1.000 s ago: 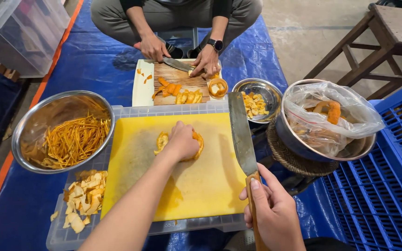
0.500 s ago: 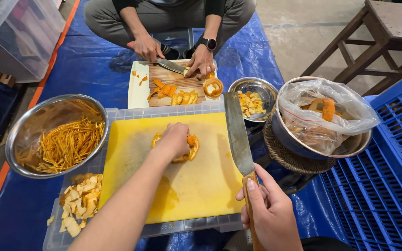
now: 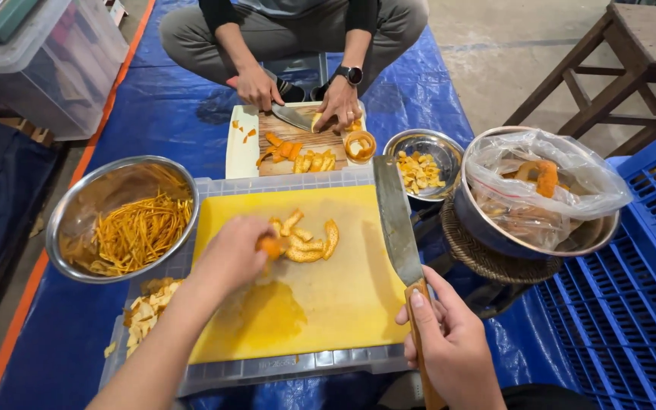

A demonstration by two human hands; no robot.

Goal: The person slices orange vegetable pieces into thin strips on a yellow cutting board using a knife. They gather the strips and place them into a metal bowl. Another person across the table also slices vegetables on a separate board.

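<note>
Orange curved peel pieces lie near the middle of the flat yellow plastic cutting board; the left hand pinches one piece at their left edge, fingers closed on it. The right hand wraps the wooden handle of a long steel cleaver, whose blade rests along the board's right edge. To the left stands a round steel bowl of thin orange peel strips. Beyond the board, another person's hands cut peel on a wooden board.
</note>
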